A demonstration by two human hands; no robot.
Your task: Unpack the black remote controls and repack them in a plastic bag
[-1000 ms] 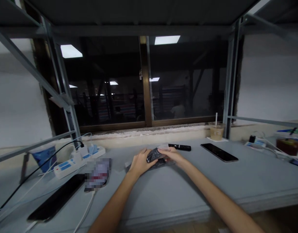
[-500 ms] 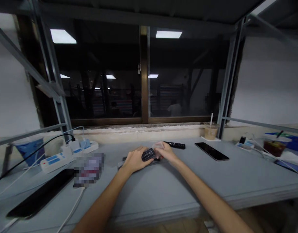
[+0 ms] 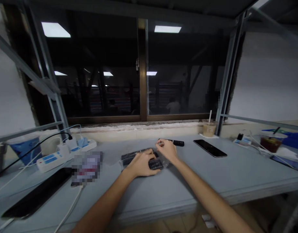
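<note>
My left hand (image 3: 144, 163) lies curved over a black remote control (image 3: 155, 164) on the grey table, thumb on its near side and fingers on its far side. Clear plastic film (image 3: 165, 161) shows around the remote's right end. Another dark, long item in clear plastic (image 3: 129, 156) lies just behind and left of this hand; its kind is partly hidden. Above the remote's right end, my right hand (image 3: 168, 150) is closed in a pinch. Whatever is between its fingertips is too small to tell. Behind it lies another black remote control (image 3: 179, 143).
A black phone (image 3: 210, 148) and an iced drink with a straw (image 3: 209, 128) stand to the right. At left are a white power strip (image 3: 51, 160), a dark phone (image 3: 38, 192) and a pixelated device on a cable (image 3: 87, 168). Metal posts (image 3: 230, 71) frame the table.
The remote under my left hand has gone from raised and tilted to lying low on the table. My right hand has lifted off the plastic film, which now sits beneath it.
</note>
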